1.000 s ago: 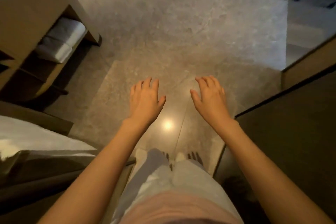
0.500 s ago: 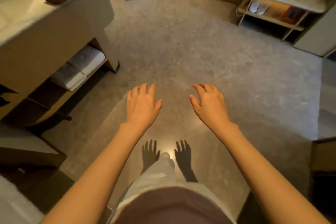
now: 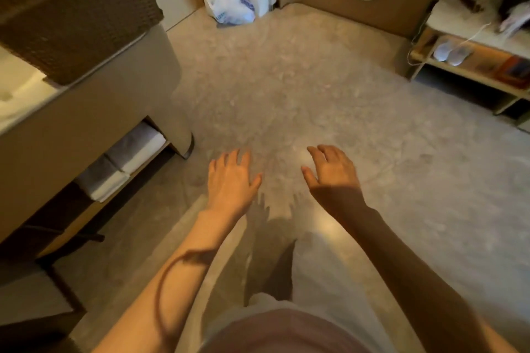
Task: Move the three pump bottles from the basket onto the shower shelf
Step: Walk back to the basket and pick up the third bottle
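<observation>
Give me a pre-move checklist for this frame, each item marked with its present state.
1. Left hand free, fingers spread: ok.
2. Right hand free: ok.
3. Pump bottles in view: not ok, none visible.
4. Woven basket located on the counter at left: ok; its contents: cannot tell.
5. Shower shelf in view: not ok.
6. Floor ahead clear to walk: ok; a plastic bag sits by the far wall.
</observation>
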Tool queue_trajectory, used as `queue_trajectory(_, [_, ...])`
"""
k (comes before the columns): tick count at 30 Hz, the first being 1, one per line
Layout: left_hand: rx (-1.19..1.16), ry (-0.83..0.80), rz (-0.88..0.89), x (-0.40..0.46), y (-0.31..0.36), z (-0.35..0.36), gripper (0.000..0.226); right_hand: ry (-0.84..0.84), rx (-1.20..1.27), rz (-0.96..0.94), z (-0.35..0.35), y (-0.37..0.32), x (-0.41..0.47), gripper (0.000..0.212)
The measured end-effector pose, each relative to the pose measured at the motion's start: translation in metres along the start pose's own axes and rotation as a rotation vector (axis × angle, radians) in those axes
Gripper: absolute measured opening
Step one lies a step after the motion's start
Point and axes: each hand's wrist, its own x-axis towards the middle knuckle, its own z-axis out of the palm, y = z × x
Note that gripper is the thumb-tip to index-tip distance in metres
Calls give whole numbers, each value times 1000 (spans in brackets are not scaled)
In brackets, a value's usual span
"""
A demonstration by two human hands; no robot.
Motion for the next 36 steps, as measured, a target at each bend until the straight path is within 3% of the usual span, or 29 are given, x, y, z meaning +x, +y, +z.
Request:
queue_trajectory(2, [-22, 13, -36, 45, 13, -12, 58, 38, 0, -60, -13, 14, 50, 40])
queue_trajectory(6, [-49, 103, -119, 127, 20, -42, 55, -69, -33, -172, -31, 28, 158, 48])
queue_trajectory(12, [-18, 151, -254, 217, -23, -77, 48, -131, -28, -353, -22, 3, 285, 49])
queue_trajectory(22, [-20, 257, -425, 333, -143, -136, 57, -107, 25, -590, -8, -125, 471, 48])
queue_trajectory(28, [32, 511, -571, 372, -205, -193, 52, -78, 95, -729, -13, -208, 568, 47])
queue_trajectory(36, [45, 680, -873, 432, -270, -231, 55, -91, 231, -999, -8, -300, 675, 43])
